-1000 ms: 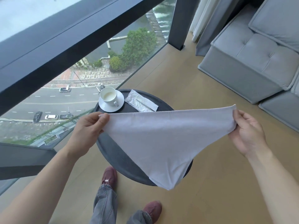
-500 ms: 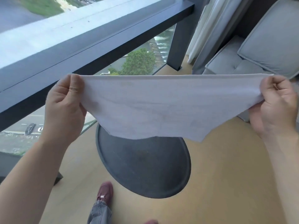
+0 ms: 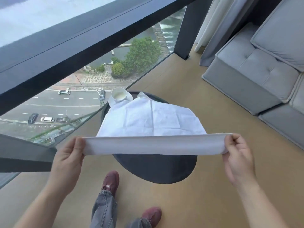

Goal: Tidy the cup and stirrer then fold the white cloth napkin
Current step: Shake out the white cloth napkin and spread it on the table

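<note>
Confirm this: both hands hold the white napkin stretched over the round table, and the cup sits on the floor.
Wrong on the cup: the head view shows it on its saucer on the round table. Left hand and right hand do hold the white napkin stretched.

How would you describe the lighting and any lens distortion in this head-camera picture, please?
Head view: soft, even daylight from the window, no hard shadows on the table; wide-angle lens bows the window frame; napkin bright, creases readable.

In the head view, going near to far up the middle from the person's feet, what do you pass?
Maroon shoes → near rim of the round dark table → white cloth napkin, its near edge stretched between left hand and right hand → cup on its saucer → window glass.
</note>
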Motion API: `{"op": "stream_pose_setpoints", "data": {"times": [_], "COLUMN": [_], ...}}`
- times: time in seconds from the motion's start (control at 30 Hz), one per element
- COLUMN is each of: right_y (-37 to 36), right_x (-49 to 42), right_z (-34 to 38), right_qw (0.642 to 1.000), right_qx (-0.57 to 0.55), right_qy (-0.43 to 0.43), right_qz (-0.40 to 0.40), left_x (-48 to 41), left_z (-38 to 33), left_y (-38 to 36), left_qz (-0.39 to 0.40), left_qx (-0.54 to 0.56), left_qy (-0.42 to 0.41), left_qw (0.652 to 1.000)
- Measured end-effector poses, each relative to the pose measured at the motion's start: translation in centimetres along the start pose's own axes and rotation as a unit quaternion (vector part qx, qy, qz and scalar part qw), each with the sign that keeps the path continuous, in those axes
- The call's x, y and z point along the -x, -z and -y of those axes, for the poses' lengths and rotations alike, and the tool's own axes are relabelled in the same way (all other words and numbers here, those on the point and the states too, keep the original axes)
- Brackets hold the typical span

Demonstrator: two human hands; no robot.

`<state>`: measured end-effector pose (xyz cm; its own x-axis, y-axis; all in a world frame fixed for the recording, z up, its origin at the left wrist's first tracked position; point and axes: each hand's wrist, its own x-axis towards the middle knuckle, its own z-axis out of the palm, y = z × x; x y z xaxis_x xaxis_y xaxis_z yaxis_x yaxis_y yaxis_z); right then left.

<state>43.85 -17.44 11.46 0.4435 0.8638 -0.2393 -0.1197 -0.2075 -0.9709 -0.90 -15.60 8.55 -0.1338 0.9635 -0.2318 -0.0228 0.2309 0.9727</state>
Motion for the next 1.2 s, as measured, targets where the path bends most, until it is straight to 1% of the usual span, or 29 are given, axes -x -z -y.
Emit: {"op": "stream_pose_setpoints", "data": {"times": [0.13, 0.23, 0.33, 0.6, 0.7, 0.8, 0.93, 1.0, 1.2], "right_y": [1.1, 1.5, 1.1, -1.5, -2.8, -3.6, -4.2, -4.6, -5.7], "right_x": [2.5, 3.0, 2.3, -4.6, -7.6, -10.0, -12.2, -12.8, -13.7], "right_z": [-7.3, -10.7, -11.5, -11.3, -11.6, -12.6, -14.4, -15.1, -15.9], "right_qw": [0.992, 0.988, 0.987, 0.976, 0.972, 0.964, 0.948, 0.939, 0.907], "right_qx": [0.095, 0.105, 0.103, 0.175, 0.195, 0.224, 0.268, 0.292, 0.390], "right_qy": [-0.080, -0.111, -0.119, -0.103, -0.098, -0.112, -0.139, -0.145, -0.086], "right_qz": [-0.008, -0.016, -0.037, -0.078, -0.082, -0.086, -0.099, -0.112, -0.132], "left_x": [1.4, 1.1, 0.0, -7.1, -9.9, -12.4, -14.9, -16.0, -18.0], "left_z": [6.0, 8.6, 9.5, 9.0, 9.1, 9.7, 10.9, 11.6, 12.7], "left_y": [0.9, 0.6, -0.2, -2.0, -2.8, -3.4, -4.3, -4.4, -4.7], "left_qz": [-0.004, 0.003, 0.002, -0.038, -0.054, -0.062, -0.053, -0.052, -0.047], "left_qx": [-0.079, -0.119, -0.134, -0.119, -0.129, -0.150, -0.189, -0.232, -0.368], "left_qy": [0.068, 0.109, 0.125, 0.137, 0.135, 0.141, 0.130, 0.112, 0.059], "left_qw": [0.995, 0.987, 0.983, 0.983, 0.981, 0.977, 0.972, 0.965, 0.927]}}
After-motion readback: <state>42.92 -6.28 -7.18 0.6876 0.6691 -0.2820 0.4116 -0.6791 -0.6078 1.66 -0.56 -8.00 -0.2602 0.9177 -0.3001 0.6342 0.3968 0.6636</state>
